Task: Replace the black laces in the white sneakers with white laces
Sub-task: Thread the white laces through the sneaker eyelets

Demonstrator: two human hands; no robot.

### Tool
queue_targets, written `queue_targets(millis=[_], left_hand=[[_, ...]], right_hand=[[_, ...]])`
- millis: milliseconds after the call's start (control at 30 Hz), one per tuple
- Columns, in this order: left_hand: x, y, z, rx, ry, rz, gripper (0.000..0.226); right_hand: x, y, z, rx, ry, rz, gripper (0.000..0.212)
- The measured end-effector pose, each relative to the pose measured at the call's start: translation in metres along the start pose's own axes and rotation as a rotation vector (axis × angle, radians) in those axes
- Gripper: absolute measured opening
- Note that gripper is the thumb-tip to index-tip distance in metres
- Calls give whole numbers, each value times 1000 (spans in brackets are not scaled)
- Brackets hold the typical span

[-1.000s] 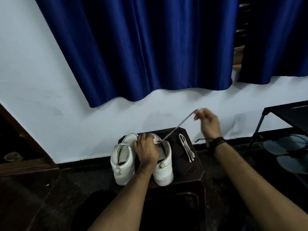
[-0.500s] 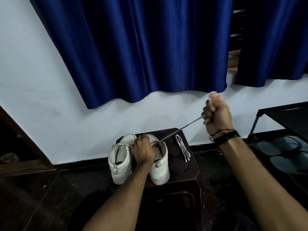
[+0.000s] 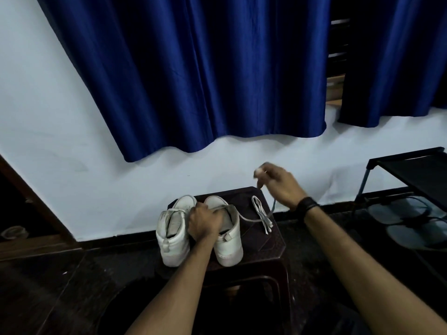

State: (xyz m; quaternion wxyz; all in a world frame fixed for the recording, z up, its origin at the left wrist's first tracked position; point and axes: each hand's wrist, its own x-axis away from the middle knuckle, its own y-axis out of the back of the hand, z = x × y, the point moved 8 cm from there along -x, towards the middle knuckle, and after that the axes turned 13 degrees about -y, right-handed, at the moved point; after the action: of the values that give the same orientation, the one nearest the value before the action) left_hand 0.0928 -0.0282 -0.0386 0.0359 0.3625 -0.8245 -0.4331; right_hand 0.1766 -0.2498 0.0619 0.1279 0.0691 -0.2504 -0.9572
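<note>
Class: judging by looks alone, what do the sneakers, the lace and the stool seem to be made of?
White sneakers: probably smooth leather or imitation, matte, with stiff panels. Flat white lace: likely woven fabric; it hangs limp and bends. Dark brown stool: probably moulded plastic, with a faint sheen and rounded edges.

Both forearms are bare, and the right wrist wears a black band [image 3: 306, 204] with thin cords.

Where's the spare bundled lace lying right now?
The folded white lace lies on the dark stool, just right of the right sneaker, below the right hand.
</note>
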Motion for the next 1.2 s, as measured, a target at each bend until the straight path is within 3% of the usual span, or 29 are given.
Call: queue_targets(millis=[67, 133, 267, 400, 500, 700, 767, 867, 967, 1100, 1133, 1200], left_hand=[[7, 3, 8, 52, 44, -16, 37], [12, 5, 13, 75, 87, -30, 35], [15, 6, 9, -17, 100, 0, 39], [14, 5, 6, -106, 69, 8, 40], [12, 5, 7, -103, 50, -10, 39], [11, 6, 4, -112, 25, -51, 38], [11, 7, 3, -110, 9, -53, 38], [12, 8, 1, -103, 13, -38, 37], [12, 10, -2, -148, -55, -69, 35], [23, 29, -47, -174, -506, -308, 36], [27, 27, -58, -95, -555, -286, 35], [30, 12, -75, 220, -501, -34, 36]], right_hand=[[-2, -32, -25, 321, -7, 31, 13], [-4, -68, -50, 473, -38, 104, 26], [-16, -122, -78, 480, -30, 213, 40], [-40, -146, -101, 366, -168, 324, 53], [-39, -142, -95, 327, -190, 305, 24], [-33, -116, -89, 377, -150, 263, 14], [-36, -94, -86, 226, -176, 165, 15], [-36, -48, -73, -232, -280, -4, 19], [-25, -3, -47, -609, -309, -64, 20], [-2, 36, 5, -660, -205, 11, 19], [1, 36, 16, -656, -174, 47, 20], [9, 30, 39, -656, -123, 124, 23]])
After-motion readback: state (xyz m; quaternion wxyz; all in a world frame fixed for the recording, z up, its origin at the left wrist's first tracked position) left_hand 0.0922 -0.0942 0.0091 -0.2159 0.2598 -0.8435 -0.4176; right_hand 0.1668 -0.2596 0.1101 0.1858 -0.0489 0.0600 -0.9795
